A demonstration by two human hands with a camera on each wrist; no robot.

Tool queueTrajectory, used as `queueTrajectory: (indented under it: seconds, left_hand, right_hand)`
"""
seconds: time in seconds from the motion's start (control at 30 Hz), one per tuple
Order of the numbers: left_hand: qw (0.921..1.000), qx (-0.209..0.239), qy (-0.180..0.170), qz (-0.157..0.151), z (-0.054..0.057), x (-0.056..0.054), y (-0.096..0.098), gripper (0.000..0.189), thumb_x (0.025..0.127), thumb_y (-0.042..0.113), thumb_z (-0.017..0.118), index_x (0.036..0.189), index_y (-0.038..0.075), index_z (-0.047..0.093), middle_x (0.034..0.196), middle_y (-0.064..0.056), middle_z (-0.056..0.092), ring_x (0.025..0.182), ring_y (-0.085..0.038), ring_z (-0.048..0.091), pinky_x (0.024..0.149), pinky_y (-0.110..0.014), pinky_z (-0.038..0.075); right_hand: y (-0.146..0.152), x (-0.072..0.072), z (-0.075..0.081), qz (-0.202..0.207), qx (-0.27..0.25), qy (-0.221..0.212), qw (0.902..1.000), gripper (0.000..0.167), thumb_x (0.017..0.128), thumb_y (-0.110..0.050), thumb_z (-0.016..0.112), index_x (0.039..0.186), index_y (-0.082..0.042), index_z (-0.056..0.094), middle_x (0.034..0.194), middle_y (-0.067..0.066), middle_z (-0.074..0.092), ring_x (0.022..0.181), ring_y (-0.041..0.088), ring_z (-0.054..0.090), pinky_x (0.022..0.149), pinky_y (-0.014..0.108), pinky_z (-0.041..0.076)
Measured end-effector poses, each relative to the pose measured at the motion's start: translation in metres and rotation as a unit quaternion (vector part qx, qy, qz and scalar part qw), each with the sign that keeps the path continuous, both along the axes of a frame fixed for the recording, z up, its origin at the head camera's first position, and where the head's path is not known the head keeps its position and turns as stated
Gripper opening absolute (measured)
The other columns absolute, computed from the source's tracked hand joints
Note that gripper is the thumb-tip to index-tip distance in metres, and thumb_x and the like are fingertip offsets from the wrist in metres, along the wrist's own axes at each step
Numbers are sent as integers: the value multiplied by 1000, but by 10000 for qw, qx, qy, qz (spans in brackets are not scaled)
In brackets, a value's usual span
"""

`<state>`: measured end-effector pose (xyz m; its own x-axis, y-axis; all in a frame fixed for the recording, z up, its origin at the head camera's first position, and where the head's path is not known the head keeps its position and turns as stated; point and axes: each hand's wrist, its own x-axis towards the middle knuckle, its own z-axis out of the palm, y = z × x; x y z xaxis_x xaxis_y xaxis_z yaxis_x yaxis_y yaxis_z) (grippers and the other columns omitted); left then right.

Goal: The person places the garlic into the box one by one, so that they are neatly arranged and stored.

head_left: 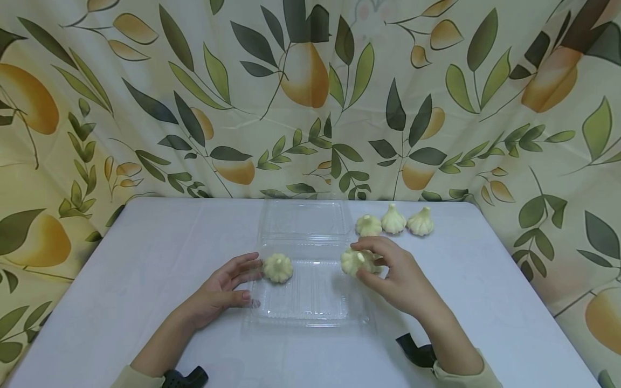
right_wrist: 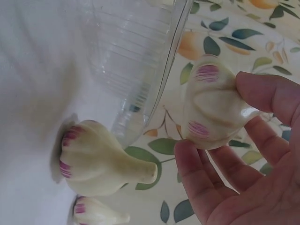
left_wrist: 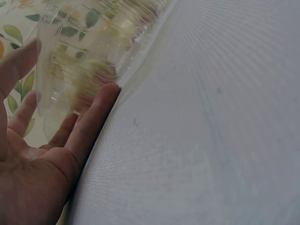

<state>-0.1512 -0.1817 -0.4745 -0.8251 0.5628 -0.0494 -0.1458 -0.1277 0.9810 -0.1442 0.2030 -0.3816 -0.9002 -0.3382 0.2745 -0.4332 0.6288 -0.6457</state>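
A clear plastic clamshell box [head_left: 310, 302] lies unfolded on the white table. One pale garlic bulb [head_left: 278, 268] sits in its left part. My left hand [head_left: 225, 288] touches the box's left edge with fairly straight fingers; the left wrist view shows the fingers [left_wrist: 96, 117] along the clear wall. Over the box's right side, my right hand [head_left: 395, 272] pinches another garlic bulb [right_wrist: 211, 103] between thumb and fingertips. Purple streaks mark that bulb in the right wrist view. Whether it touches the box cannot be told.
Behind the right hand, three more garlic bulbs stand in a row: a left one [head_left: 368, 226], a middle one [head_left: 393, 220] and a right one [head_left: 420, 221]. The box's lid [head_left: 306, 220] lies toward the table's back edge. A fruit-and-leaf patterned cloth [head_left: 310, 134] hangs behind.
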Motion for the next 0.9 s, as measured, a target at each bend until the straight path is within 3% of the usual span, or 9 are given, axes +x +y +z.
queueTrajectory:
  seconds: [0.37,0.6,0.9]
  left_hand:
    - [10000,2,6,-14,-2,0,0,79,90,-6,63,156,7,23,161,-19,24,144,-32,35,91,-38,57]
    - [9999,-58,-153,15,1,0,-1,81,89,-6,64,157,9,22,162,-15,24,146,-34,31,91,-40,57]
    - [9999,-74,-142,20,1,0,0,81,89,-6,64,157,11,23,162,-14,25,146,-33,31,92,-41,57]
  right_hand:
    - [-5,1,-5,220,-199,-105,9995,46,82,-2,77,122,-20,65,127,-6,62,110,13,60,83,32,58]
    - [-16,2,-9,368,-260,-301,9985,46,82,-5,78,123,-23,65,128,-8,62,112,13,60,83,39,58]
    - [-29,4,-16,571,-211,-316,9976,50,80,-3,78,123,-23,66,127,-7,63,114,16,60,83,37,57]
